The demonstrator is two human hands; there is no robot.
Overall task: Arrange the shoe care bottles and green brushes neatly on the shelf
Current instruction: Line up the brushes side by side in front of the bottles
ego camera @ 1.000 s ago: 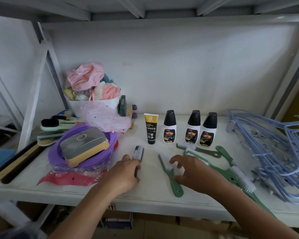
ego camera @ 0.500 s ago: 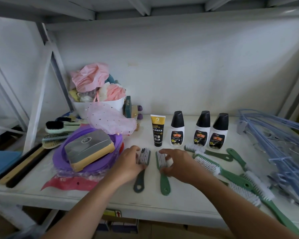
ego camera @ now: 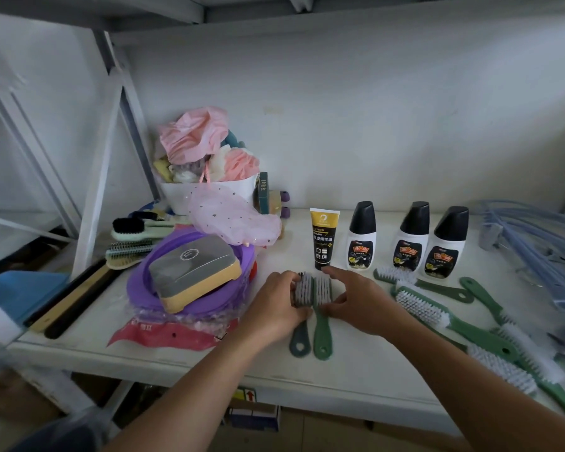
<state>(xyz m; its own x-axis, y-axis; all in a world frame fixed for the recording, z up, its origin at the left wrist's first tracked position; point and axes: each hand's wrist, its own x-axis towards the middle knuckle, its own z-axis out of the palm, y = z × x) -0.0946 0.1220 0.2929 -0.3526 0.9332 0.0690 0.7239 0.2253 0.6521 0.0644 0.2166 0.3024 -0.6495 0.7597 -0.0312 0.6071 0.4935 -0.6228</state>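
Two brushes lie side by side on the white shelf [ego camera: 209, 363], handles toward its front edge. My left hand [ego camera: 274, 308] grips the head of the dark grey-green brush [ego camera: 299, 342]. My right hand [ego camera: 356, 303] pinches the head of the green brush [ego camera: 322, 340] between thumb and fingers. Just behind them stand a black-and-yellow tube [ego camera: 323, 238] and three white bottles with black caps [ego camera: 361, 238], [ego camera: 410, 239], [ego camera: 446, 244] in a row. Several more green brushes [ego camera: 437, 316] lie scattered at angles to the right.
A purple basin [ego camera: 137, 288] holding a grey-and-yellow box [ego camera: 193, 272] sits left of my hands, on red packaging. Behind it is a white basket [ego camera: 209, 194] of pink items. Other brushes [ego camera: 131, 252] lie at far left, blue hangers [ego camera: 535, 243] at far right.
Both hands have pushed the two brushes together, so their heads now touch and the handles lie parallel. Half a second ago a gap separated them.
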